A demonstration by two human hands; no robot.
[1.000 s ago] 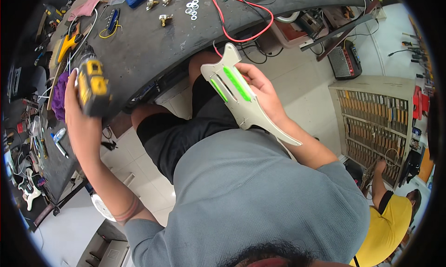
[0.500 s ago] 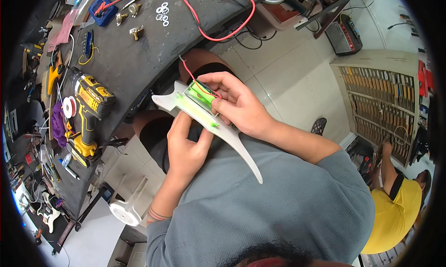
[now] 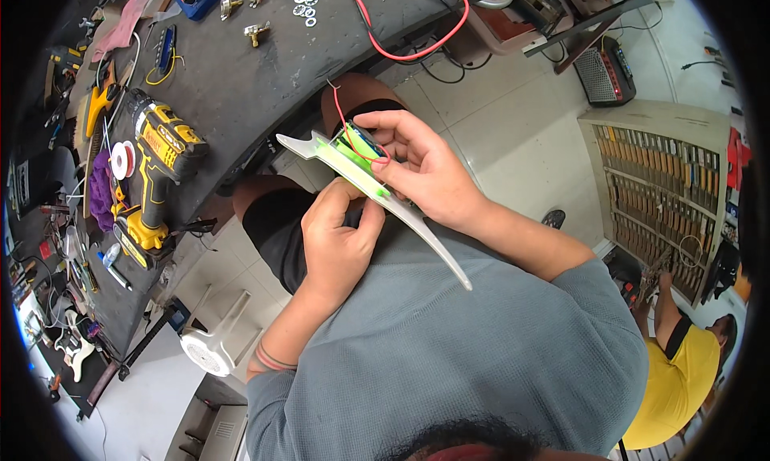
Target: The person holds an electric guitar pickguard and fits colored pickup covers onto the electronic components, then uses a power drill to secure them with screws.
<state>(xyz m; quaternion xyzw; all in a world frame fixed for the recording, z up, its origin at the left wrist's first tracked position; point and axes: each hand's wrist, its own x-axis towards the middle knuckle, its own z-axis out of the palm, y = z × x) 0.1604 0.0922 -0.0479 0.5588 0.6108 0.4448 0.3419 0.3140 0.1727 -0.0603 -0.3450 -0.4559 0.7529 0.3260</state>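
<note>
A white guitar pickguard [image 3: 429, 240], with a long curved tail and bright green along its middle, is tilted above my lap. A guitar pickup [image 3: 362, 144] with a green body sits against its upper side, and a red wire [image 3: 339, 112] loops from it. My right hand [image 3: 433, 176] pinches the pickup with thumb and bent fingers, the wire passing by the thumb. Below, my left hand [image 3: 341, 240] is closed at the pickguard's lower edge, its fingertips partly hidden behind it. A green spot marks the pickguard near its middle.
On the dark workbench [image 3: 257, 100] at left lie a yellow cordless drill [image 3: 160, 172], potentiometers [image 3: 255, 34], several washers [image 3: 306, 12] and a red cable [image 3: 377, 40]. A white stool [image 3: 212, 345] stands below. At right are a tool rack [image 3: 658, 172] and a person in yellow [image 3: 682, 381].
The pickguard has tipped more edge-on, and my left fingers have drawn together at its underside. My right hand keeps its hold on the pickup. The whole view has shifted slightly.
</note>
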